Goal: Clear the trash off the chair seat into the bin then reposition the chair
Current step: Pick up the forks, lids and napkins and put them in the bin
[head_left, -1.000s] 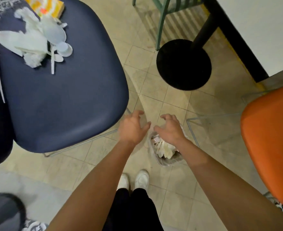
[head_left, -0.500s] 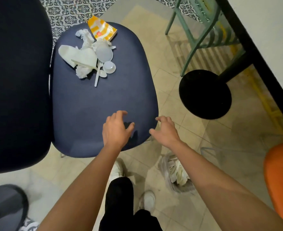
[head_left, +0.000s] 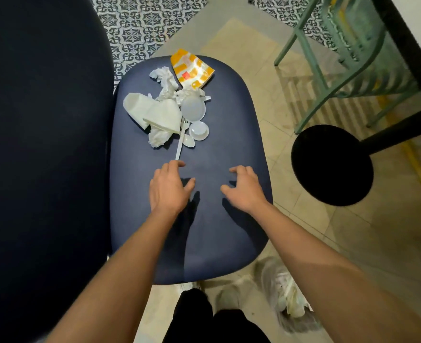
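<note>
The left hand (head_left: 170, 189) and right hand (head_left: 245, 188) hover over the near half of the seat (head_left: 204, 231), fingers (head_left: 173, 165) loosely spread and slightly bent, holding nothing. The left index tip lies just beside the fork (head_left: 180, 142) handle; contact cannot be told.

The trash sits on the far part of the smooth navy seat: crumpled napkins (head_left: 165, 81), a flattened white cup (head_left: 152, 111), a round clear lid (head_left: 193, 108) and a yellow-orange wrapper (head_left: 192, 69) whose red mark is unreadable.

The bin (head_left: 287, 295), lined with clear plastic, stands on the tiled floor by the right forearm.

Head-worn view, steeply downward, close above the chair seat (head_left: 204, 219).
</note>
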`<state>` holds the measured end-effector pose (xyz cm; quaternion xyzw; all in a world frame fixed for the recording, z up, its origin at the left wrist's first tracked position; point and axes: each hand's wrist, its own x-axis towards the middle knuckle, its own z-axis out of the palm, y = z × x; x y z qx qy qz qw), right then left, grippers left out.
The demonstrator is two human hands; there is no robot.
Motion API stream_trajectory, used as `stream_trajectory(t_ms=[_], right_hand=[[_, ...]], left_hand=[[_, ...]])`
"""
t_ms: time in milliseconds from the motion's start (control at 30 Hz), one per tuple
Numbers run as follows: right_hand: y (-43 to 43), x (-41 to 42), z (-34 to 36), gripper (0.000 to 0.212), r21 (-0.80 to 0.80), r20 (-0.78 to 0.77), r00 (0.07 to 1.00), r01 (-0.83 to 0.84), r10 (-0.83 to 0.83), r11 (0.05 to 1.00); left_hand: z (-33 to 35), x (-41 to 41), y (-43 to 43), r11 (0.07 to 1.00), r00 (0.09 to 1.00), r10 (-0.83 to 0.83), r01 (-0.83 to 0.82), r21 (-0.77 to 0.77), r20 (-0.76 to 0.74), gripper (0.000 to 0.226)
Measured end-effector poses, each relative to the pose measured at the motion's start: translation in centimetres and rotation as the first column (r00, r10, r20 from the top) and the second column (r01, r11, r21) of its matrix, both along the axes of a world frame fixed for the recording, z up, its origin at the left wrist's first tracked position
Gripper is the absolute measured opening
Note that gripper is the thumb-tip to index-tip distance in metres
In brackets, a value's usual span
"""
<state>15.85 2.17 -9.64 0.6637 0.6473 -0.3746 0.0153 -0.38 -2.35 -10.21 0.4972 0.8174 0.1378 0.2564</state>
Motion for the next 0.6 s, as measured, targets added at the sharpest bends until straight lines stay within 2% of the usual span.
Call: stream_trajectory(t_ms=[300, 600], right_hand=[[6.4, -4.1, -1.9, 0.055, 0.018, 0.054, 0.987, -0.154, 0.153, 0.988], [12.3, -8.1, -3.9, 0.063, 0.139, 0.094, 0.942, -0.332, 0.321, 0.933]], left_hand=[[-2.0, -2.0, 4.7, 0.997, 0.995, 0.071, -0.072, 0.02, 0.063, 0.034], [-4.6, -2.8, 8.6, 0.991, 0.979, 0.134, -0.135, -0.005, 0.153, 0.034]])
